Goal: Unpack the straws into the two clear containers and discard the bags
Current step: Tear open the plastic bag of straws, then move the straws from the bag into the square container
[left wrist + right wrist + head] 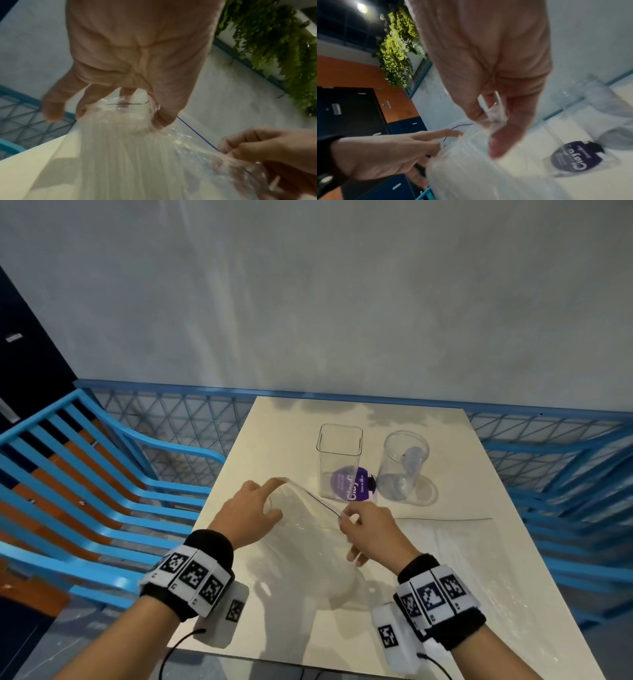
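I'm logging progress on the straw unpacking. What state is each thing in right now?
Bag of straws: lifted at its mouth, both hands pulling the zip edge apart; straws inside.
Left hand: pinching one side of the bag's mouth.
Right hand: pinching the other side.
Second bag: flat on the table.
Square container: upright, open, empty.
Round container: upright, open, no straws.

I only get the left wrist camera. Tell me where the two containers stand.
Observer: Past the held bag, the square container stands upright on the table, with the round container at its right.
Operator: Report any straws in the square one.
Observer: None stand in it; a purple label shows at its base.
Operator: Check for another bag.
Observer: A second bag lies flat at the right.
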A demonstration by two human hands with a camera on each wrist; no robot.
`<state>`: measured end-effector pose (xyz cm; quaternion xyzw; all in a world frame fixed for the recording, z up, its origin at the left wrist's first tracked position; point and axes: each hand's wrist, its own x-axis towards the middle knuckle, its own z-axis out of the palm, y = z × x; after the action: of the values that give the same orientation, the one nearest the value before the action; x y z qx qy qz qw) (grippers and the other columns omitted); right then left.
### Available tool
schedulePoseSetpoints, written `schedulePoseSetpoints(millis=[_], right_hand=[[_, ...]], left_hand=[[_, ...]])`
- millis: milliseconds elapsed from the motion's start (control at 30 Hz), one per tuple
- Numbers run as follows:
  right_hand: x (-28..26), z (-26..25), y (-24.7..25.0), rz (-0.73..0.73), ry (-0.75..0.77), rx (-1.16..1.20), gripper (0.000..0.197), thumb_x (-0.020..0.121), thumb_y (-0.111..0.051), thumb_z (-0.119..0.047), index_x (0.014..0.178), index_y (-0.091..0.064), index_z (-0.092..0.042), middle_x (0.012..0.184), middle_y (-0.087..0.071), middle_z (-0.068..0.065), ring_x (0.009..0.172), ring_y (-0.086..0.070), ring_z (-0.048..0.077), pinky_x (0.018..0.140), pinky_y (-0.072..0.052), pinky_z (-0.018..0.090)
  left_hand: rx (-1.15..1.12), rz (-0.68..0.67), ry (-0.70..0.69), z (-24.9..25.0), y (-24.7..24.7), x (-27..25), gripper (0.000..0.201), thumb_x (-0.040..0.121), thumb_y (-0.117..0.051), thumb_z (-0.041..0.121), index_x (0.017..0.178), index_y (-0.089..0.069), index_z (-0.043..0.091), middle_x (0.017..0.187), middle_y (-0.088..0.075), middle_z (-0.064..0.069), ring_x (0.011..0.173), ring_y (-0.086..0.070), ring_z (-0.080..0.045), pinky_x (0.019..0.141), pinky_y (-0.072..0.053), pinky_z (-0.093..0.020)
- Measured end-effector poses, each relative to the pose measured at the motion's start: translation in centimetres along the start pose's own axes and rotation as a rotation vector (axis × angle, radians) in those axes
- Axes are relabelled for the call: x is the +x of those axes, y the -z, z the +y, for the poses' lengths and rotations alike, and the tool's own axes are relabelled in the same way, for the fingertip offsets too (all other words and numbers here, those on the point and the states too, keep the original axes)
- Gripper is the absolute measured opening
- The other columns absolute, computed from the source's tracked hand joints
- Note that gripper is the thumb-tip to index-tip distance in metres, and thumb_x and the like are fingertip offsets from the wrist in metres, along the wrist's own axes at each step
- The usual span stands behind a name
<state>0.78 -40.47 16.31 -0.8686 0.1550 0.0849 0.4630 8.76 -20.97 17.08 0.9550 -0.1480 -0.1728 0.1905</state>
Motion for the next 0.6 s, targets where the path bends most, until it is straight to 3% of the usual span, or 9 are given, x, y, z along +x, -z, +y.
schedulePoseSetpoints(millis=[100,133,200,267,333,367,433,500,600], right_hand=[[-0.4,-0.7,-0.3,0.227,0.207,0.056,0.016,0.091,-0.052,-0.006,0.079,-0.054,-0.016,0.068,-0.051,-0.001,0.056,-0.055,0.017,0.056,-0.051,0.027],[-0.3,-0.9,-0.3,0.263,0.246,0.033,0.012,0.088,-0.054,-0.005,0.087,-0.056,-0.016,0.076,-0.050,-0.003,0.064,-0.054,0.015,0.061,-0.050,0.027],[-0.2,-0.7,-0.5,0.205,0.221,-0.101,0.033,0.084,-0.056,-0.007,0.115,-0.052,-0.020,0.094,-0.045,-0.002,0.080,-0.052,0.018,0.070,-0.043,0.026],[-0.1,0.2,-0.7,0.124,0.163,-0.125,0.041,0.085,-0.051,-0.004,0.123,-0.050,-0.020,0.099,-0.051,0.004,0.085,-0.059,0.026,0.071,-0.046,0.030],[-0.1,1.2,-0.6,0.205,0.176,-0.136,0.034,0.086,-0.044,0.003,0.110,-0.062,-0.013,0.093,-0.064,0.011,0.077,-0.063,0.024,0.069,-0.052,0.032],[0.0,1.7,-0.5,0.263,0.188,-0.141,0.032,0.086,-0.043,0.005,0.103,-0.065,-0.011,0.091,-0.067,0.012,0.075,-0.062,0.022,0.068,-0.051,0.030],[-0.2,2.3,-0.5,0.347,0.213,-0.115,0.030,0.086,-0.045,0.007,0.099,-0.067,-0.009,0.085,-0.066,0.009,0.071,-0.057,0.018,0.061,-0.044,0.022],[-0.4,2.1,-1.0,0.389,0.237,-0.075,0.028,0.089,-0.048,0.002,0.110,-0.062,-0.009,0.087,-0.062,0.007,0.073,-0.054,0.019,0.060,-0.037,0.021],[-0.9,1.3,-1.8,0.163,0.080,0.127,0.031,0.091,-0.050,-0.011,0.120,-0.050,-0.022,0.094,-0.056,0.008,0.079,-0.062,0.028,0.058,-0.049,0.029]], left_hand=[[-0.202,0.213,-0.142,0.7,-0.1,-0.6,0.057,0.083,-0.052,0.004,0.132,-0.043,0.031,0.107,-0.054,-0.004,0.100,-0.053,-0.022,0.084,-0.040,-0.022],[-0.256,0.266,-0.172,1.1,0.2,-0.9,0.058,0.080,-0.051,-0.005,0.130,-0.047,0.027,0.106,-0.056,-0.002,0.094,-0.052,-0.017,0.077,-0.037,-0.012],[-0.323,0.345,-0.218,1.6,0.6,-1.4,0.062,0.074,-0.045,-0.016,0.121,-0.056,0.023,0.104,-0.061,0.003,0.082,-0.052,-0.008,0.064,-0.037,-0.002],[-0.328,0.389,-0.242,1.5,0.5,-1.6,0.062,0.072,-0.042,-0.020,0.113,-0.062,0.022,0.108,-0.064,0.005,0.091,-0.056,-0.009,0.069,-0.037,0.003],[-0.254,0.367,-0.236,1.0,-0.2,-1.4,0.057,0.077,-0.049,-0.015,0.117,-0.061,0.023,0.128,-0.056,0.002,0.111,-0.052,-0.014,0.090,-0.035,-0.001],[-0.204,0.331,-0.212,0.5,-0.7,-1.3,0.055,0.080,-0.053,-0.007,0.123,-0.057,0.027,0.137,-0.048,0.000,0.119,-0.048,-0.018,0.102,-0.036,-0.015],[-0.181,0.278,-0.159,0.2,-1.3,-1.3,0.052,0.085,-0.053,0.005,0.128,-0.050,0.034,0.137,-0.048,-0.004,0.122,-0.047,-0.025,0.105,-0.040,-0.039],[-0.242,0.315,-0.142,0.4,-1.5,-1.2,0.052,0.086,-0.049,0.001,0.130,-0.051,0.028,0.122,-0.060,-0.006,0.114,-0.054,-0.024,0.096,-0.043,-0.028],[-0.401,0.410,-0.146,1.7,-1.3,-1.3,0.054,0.081,-0.044,-0.011,0.123,-0.060,0.018,0.103,-0.069,-0.001,0.096,-0.061,-0.016,0.072,-0.040,-0.001]])
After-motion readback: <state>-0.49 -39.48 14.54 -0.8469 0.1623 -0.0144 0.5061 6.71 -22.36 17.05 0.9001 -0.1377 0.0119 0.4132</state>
